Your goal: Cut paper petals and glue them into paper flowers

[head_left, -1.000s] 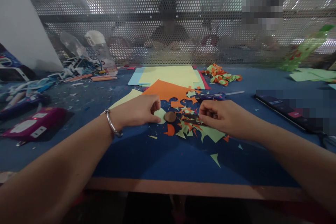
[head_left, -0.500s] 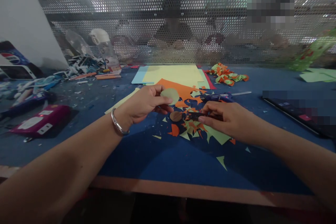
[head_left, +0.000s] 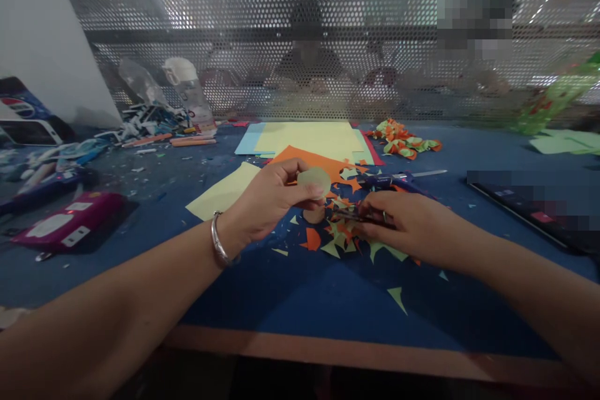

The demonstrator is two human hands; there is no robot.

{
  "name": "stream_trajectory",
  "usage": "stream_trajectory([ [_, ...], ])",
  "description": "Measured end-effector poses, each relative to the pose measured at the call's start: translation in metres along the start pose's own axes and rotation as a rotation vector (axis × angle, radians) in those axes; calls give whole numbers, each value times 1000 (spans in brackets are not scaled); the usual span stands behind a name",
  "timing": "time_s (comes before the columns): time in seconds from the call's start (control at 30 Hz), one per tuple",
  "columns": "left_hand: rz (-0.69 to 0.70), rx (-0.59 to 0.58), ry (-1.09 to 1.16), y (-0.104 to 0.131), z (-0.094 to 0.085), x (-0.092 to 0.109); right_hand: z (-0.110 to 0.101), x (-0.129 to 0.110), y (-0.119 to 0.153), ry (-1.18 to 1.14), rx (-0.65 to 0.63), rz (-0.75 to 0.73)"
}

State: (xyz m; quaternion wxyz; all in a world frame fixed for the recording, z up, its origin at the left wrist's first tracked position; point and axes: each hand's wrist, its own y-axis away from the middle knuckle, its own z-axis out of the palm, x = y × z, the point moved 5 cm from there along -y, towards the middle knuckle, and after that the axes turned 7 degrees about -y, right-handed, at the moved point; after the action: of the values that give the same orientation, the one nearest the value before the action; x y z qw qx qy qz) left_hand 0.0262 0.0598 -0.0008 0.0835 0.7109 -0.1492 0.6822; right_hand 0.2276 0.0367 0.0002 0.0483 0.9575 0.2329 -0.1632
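Observation:
Between the thumb and fingers of my left hand is a pale green paper circle, held up above the table. My right hand is closed around a small dark pair of scissors, whose blades point left toward the circle without touching it. Just below my left fingertips a brown round disc lies on the blue table. Orange and light green paper scraps are scattered under the scissors. An orange sheet with cut edges lies behind my left hand.
Stacked coloured sheets lie at the back, beside a pile of curled cut paper. A purple-handled tool rests behind my right hand. At left are a magenta box and a bottle; at right, a dark tablet-like device.
My left hand has moved slightly right with the paper circle, nearer the scissors. My right hand has turned a little, and the scissors' blades now look parted. The view has shifted slightly.

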Motion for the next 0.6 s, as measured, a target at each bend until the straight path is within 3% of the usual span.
stream_trajectory([
  [0.13, -61, -83, 24, 2, 7, -4, 2, 0, 1, 68, -4, -21],
  [0.23, -134, -110, 50, 3, 12, -9, 0, 0, 3, 110, 63, -80],
  [0.43, -219, -144, 159, 6, 22, -14, -13, -26, 21, 188, 472, -416],
  [0.6, -215, -190, 188, 11, 29, -10, -8, -47, 32, 269, 505, -656],
])
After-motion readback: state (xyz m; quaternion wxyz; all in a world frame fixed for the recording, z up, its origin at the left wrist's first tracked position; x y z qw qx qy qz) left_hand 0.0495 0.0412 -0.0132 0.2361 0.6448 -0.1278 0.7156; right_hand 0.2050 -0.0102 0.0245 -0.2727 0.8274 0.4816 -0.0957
